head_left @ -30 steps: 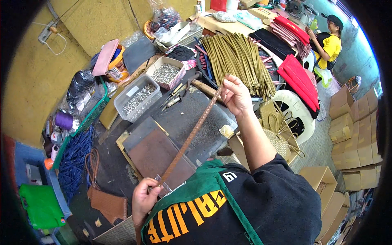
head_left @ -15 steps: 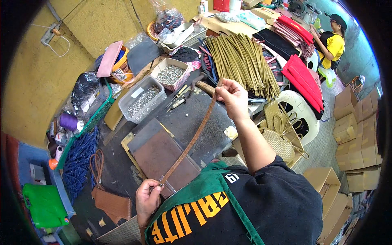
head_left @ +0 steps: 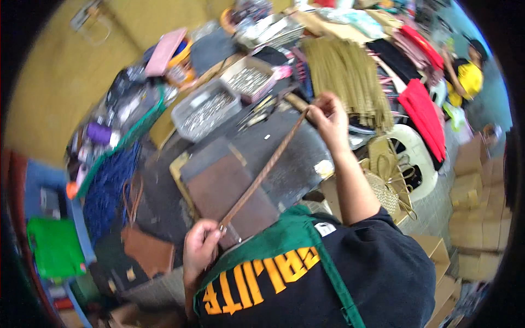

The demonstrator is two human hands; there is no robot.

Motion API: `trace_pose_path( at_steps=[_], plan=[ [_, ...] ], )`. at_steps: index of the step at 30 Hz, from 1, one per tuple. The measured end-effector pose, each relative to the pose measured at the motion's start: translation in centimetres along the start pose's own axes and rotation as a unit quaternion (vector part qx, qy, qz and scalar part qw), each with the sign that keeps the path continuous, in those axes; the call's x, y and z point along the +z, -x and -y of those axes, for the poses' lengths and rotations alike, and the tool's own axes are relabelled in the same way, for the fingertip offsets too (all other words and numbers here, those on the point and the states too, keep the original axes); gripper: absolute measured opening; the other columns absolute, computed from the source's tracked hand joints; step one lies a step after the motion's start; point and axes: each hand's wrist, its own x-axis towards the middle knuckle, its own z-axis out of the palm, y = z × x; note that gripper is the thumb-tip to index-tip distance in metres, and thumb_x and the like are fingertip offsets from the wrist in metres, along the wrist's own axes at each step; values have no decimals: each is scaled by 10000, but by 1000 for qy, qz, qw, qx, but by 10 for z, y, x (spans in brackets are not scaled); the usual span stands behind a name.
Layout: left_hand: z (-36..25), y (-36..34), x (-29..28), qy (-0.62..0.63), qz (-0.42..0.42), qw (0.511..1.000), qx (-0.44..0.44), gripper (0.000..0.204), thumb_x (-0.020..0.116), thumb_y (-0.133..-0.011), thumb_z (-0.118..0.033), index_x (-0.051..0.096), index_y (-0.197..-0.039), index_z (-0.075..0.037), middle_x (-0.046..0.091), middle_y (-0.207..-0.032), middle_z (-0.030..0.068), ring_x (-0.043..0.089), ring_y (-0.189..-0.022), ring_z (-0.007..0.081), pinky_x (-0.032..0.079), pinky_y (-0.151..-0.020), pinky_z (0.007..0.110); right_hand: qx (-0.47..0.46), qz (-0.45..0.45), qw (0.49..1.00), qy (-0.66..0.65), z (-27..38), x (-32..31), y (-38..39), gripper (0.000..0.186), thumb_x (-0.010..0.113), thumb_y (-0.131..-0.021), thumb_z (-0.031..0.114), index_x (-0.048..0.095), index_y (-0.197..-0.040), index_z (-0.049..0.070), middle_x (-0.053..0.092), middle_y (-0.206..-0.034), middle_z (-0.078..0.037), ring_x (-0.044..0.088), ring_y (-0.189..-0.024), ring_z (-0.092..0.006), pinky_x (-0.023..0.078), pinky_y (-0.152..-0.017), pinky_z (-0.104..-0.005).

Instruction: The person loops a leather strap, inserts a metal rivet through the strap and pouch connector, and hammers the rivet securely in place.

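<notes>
A narrow brown leather strap (head_left: 265,170) is stretched at a slant between my two hands. My left hand (head_left: 201,244) pinches its lower end, where a small metal piece shows at the fingertips. The upper end sits between the thumb and fingers of my right hand (head_left: 329,119). Beneath the strap lies a flat dark brown slab (head_left: 227,191) on the dark worktable (head_left: 290,150). To the left of my left hand rests a brown leather pouch (head_left: 147,252) with a wrist loop. The picture is somewhat blurred.
Two tubs of metal bits, a clear one (head_left: 186,133) and a checked one (head_left: 268,90), stand beyond the slab. A hammer (head_left: 298,102) lies near a pile of olive strips (head_left: 350,76). Blue strips (head_left: 112,188) and a green basket (head_left: 120,147) are left. A person (head_left: 467,76) stands far right.
The whole view has shifted and blurred. Both hands still hold the strap, which looks slightly shorter and straighter between them.
</notes>
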Motion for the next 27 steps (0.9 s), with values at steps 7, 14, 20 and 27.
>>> trace_pose_path(
  at_steps=[7,14,20,27],
  plan=[
    [-2,-12,6,-41,-2,997,68,88,536,-813,-89,521,-820,-3,548,-732,33,496,-679,64,408,-608,204,-267,432,858,-77,92,27,65,379,686,-654,198,565,-982,55,558,-964,-117,519,-925,-297,391,-832,-377],
    [0,-5,1,57,3,996,63,96,465,-849,-68,516,-852,14,559,-797,56,527,-756,99,423,-690,225,-152,531,805,-216,104,56,98,174,626,-718,81,618,-888,42,587,-801,-82,564,-760,-220,439,-684,-283],
    [0,-4,-1,71,9,996,47,115,414,-863,-53,505,-853,16,548,-824,71,517,-780,118,418,-733,250,-1,530,807,-262,103,53,91,197,633,-740,75,614,-926,15,602,-839,-59,554,-786,-117,425,-707,-234],
    [-4,-10,17,180,-96,976,79,237,482,-837,-52,448,-1059,22,530,-896,80,528,-809,112,438,-708,233,-14,542,813,-212,111,58,93,230,646,-731,94,613,-946,23,602,-797,-72,564,-752,-134,432,-674,-241]
  ],
)
